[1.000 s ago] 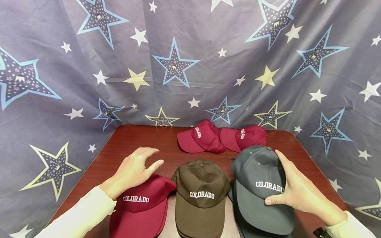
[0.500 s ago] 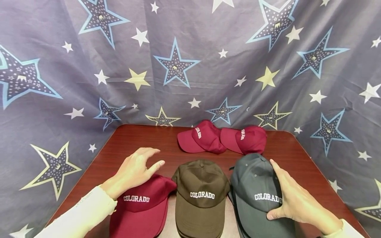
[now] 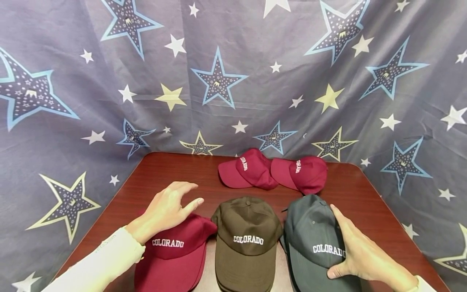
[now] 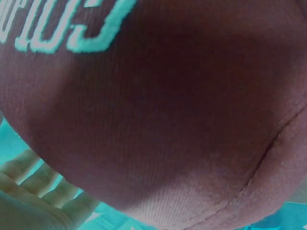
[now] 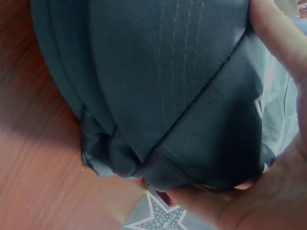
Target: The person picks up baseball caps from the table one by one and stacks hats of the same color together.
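My right hand (image 3: 365,247) grips a dark grey cap (image 3: 313,231) lettered COLORADO, at the right of the front row. Its thumb presses the front panel by the lettering. In the right wrist view the fingers (image 5: 201,203) curl round the crown's lower edge, and layered brims (image 5: 64,62) show at its left, over the wood. My left hand (image 3: 166,211), fingers loosely bent, hovers at the crown of a maroon cap (image 3: 175,259); touch cannot be told. That cap's crown (image 4: 158,110) fills the left wrist view. Between them lies a brown cap (image 3: 246,227), its brim layered over another.
Two more maroon caps (image 3: 249,168) lie on their sides at the back of the reddish-brown wooden table (image 3: 175,170), brims pointing left. A grey cloth (image 3: 233,109) printed with stars hangs behind and at both sides of the table.
My right hand has brought the dark grey cap down and nearer to me, level with the brown cap, over the grey brim beneath. The left hand stays nearly still.
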`<move>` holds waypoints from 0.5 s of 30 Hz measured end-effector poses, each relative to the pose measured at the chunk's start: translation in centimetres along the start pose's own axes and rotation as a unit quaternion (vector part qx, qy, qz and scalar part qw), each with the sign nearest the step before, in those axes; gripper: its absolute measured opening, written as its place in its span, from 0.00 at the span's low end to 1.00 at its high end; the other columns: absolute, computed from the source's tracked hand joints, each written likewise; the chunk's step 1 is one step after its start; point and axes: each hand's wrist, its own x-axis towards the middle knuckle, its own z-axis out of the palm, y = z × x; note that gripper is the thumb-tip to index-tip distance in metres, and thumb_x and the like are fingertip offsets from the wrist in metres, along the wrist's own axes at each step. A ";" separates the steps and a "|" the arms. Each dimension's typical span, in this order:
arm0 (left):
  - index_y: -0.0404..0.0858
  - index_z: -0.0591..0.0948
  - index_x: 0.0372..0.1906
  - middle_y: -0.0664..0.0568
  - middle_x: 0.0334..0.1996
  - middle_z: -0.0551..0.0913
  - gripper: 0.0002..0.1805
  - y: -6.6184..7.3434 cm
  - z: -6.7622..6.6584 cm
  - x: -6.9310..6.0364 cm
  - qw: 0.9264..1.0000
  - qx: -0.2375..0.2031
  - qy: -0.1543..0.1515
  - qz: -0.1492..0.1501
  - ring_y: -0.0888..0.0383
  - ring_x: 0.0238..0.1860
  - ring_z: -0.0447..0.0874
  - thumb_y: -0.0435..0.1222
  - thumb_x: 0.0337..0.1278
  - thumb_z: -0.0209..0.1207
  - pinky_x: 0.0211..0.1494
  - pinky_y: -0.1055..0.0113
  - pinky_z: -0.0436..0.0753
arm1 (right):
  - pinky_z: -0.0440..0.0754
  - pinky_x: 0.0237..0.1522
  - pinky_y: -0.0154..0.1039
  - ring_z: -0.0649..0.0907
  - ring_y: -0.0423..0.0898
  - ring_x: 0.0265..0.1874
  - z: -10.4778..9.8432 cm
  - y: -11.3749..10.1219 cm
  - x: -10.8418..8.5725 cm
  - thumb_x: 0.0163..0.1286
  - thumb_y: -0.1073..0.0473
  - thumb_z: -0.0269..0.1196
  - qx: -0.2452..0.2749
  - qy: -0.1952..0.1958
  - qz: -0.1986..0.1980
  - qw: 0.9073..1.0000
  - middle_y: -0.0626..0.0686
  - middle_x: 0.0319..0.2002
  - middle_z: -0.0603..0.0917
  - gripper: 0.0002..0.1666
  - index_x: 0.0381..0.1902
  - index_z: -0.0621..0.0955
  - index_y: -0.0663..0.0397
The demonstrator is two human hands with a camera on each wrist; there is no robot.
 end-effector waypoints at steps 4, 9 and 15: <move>0.39 0.84 0.58 0.46 0.55 0.85 0.28 0.0 0.2 0.0 1.000 0.000 -0.003 0.000 0.47 0.60 0.81 0.53 0.61 0.67 0.58 0.45 0.81 | 0.82 0.49 0.55 0.76 0.55 0.62 0.2 0.0 -0.1 0.22 0.18 0.77 -0.003 -0.002 -0.005 1.000 0.61 0.68 0.70 0.97 0.84 0.42 0.47; 0.40 0.84 0.59 0.46 0.56 0.85 0.28 -0.1 0.4 -0.1 1.000 0.000 -0.007 0.001 0.47 0.61 0.81 0.54 0.61 0.67 0.59 0.46 0.81 | 0.82 0.50 0.53 0.75 0.53 0.62 0.1 -0.1 -0.1 0.22 0.18 0.77 -0.005 0.002 -0.003 1.000 0.59 0.69 0.69 0.97 0.84 0.43 0.46; 0.40 0.84 0.59 0.46 0.56 0.85 0.28 -0.1 0.3 -0.2 1.000 -0.003 -0.006 0.001 0.46 0.60 0.81 0.53 0.61 0.68 0.59 0.45 0.81 | 0.81 0.51 0.44 0.74 0.51 0.62 -0.2 -0.3 -0.1 0.21 0.18 0.78 -0.009 0.015 -0.003 1.000 0.57 0.69 0.69 0.97 0.84 0.43 0.45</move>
